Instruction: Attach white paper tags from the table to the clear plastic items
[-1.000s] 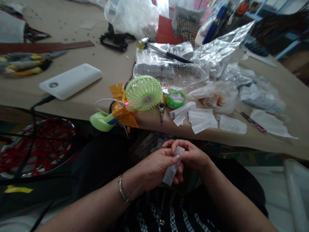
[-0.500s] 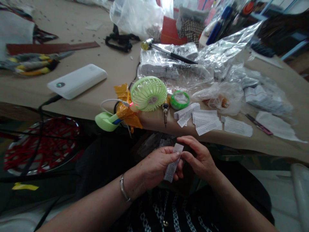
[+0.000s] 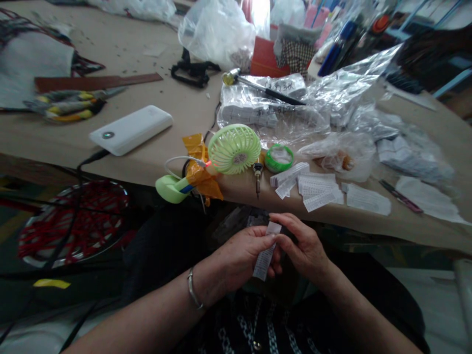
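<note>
Both hands meet over my lap, below the table's front edge. My left hand pinches a small white printed label strip between thumb and fingers, and the strip hangs down. My right hand touches the strip's top end with its fingertips, fingers curled. A silver bracelet circles my left wrist. Just above, on the table edge, lie several more white label strips and a soldering-type tool.
On the brown table stand a green mini fan taped to a stand, a green tape roll, a white power bank, clear plastic bags of labels, scissors and a dark pen. A red wire basket sits lower left.
The view has shifted slightly, so the table appears lower and to the right. My right fingers opened off the strip's top and now touch it again; the strip stays in my left hand.
</note>
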`<state>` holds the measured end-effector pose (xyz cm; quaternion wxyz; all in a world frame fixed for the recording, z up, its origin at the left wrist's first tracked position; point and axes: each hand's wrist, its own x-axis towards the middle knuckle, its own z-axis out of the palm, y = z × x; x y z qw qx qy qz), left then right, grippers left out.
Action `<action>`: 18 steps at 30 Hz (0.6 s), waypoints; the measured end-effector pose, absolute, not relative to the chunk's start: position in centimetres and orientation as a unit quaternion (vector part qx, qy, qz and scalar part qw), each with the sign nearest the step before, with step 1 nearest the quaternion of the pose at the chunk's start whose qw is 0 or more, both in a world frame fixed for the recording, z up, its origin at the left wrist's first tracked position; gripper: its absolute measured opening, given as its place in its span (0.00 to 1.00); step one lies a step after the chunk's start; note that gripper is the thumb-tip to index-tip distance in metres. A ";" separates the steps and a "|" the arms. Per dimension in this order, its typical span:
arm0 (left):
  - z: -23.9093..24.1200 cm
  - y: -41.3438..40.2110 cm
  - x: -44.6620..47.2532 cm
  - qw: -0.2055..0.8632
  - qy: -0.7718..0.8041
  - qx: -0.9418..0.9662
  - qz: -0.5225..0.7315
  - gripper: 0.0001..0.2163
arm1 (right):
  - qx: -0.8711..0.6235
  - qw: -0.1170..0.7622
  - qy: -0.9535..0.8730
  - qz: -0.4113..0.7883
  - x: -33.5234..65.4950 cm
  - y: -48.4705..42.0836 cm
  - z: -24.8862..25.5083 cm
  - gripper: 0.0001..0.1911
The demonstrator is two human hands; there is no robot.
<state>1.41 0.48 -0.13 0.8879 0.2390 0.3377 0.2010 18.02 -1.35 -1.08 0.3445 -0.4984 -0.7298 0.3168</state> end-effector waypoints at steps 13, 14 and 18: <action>0.2 0.4 0.8 0.856 0.364 0.282 0.234 0.10 | -0.540 0.402 -0.474 0.568 15.9 -0.4 -0.4 0.10; 0.2 0.4 0.7 0.852 0.364 0.292 0.235 0.10 | -0.534 0.401 -0.463 0.584 15.8 -0.3 -0.5 0.10; 0.3 1.1 0.1 0.789 0.400 0.395 0.249 0.12 | -0.535 0.423 -0.442 0.582 15.1 0.4 -0.9 0.09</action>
